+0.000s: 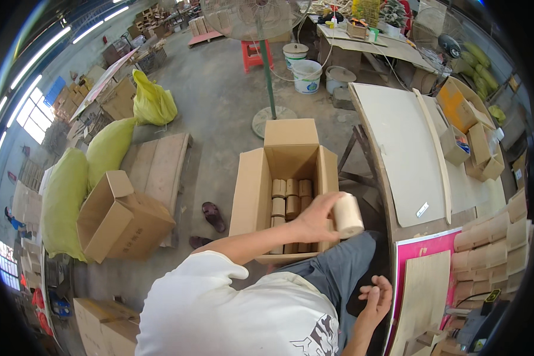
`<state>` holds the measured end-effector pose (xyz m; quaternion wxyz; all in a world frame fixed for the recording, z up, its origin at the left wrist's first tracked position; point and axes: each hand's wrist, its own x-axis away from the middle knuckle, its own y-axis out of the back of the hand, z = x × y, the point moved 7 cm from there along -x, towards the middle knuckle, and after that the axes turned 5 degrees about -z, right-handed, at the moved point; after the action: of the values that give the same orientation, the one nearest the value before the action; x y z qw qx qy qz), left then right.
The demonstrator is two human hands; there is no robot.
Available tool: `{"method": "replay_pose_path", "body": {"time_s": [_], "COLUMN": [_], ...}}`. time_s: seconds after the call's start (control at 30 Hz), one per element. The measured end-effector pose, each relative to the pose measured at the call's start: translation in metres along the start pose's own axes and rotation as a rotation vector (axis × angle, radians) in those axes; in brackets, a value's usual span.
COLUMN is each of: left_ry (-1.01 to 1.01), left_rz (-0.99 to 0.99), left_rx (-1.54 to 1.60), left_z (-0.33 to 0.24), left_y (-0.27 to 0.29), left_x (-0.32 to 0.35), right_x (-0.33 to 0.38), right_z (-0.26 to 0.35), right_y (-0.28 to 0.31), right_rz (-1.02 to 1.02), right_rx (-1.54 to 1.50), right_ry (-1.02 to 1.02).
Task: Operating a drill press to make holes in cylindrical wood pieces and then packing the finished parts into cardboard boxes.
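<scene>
My left hand point(319, 221) reaches across to the right and grips a pale wooden cylinder point(348, 217), tilted above my right thigh. In front of me stands an open cardboard box point(252, 199) with its flaps folded outward. Inside the box, wooden cylinders point(292, 206) lie in rows; my left forearm hides some of them. Lower right, my right hand point(378, 295) hangs beside the table edge with loosely bent fingers apart and nothing seen in them. A stack of pale wooden pieces point(491, 252) stands on the table to the right.
A pink board point(404, 252) and a thin wooden sheet point(424, 299) lie on the right-hand table. A fan stand point(267, 77) rises beyond the box. To the left are another open carton point(127, 222), green sacks point(65, 199) and dark slippers point(213, 217) on the floor.
</scene>
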<state>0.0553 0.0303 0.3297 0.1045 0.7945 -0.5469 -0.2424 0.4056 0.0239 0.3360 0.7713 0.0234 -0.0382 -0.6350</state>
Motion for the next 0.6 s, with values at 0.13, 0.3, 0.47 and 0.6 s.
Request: {"method": "replay_pose_path", "body": {"time_s": [0.13,0.3,0.47,0.6], "left_ry": [-0.416,-0.74,-0.821,-0.861], "left_rz": [0.19,0.428,0.646,0.592], "left_rx": [0.1,0.371,0.422,0.343], "left_z": [-0.089,-0.156,-0.181,-0.173], "left_y": [-0.048,-0.124,-0.167,-0.208], "left_x": [-0.007,0.006,0.019,0.031], "right_x": [-0.01,-0.015,0.015,0.028], "right_z": [0.021,0.018,-0.024,-0.025], "right_y": [0.011,0.043,0.103,0.127], "right_rz": [-0.068,-0.017,-0.045,-0.178], "right_rx": [0.048,-0.289,-0.338,-0.262], "right_ry": [0.1,0.041,0.012,0.068]}}
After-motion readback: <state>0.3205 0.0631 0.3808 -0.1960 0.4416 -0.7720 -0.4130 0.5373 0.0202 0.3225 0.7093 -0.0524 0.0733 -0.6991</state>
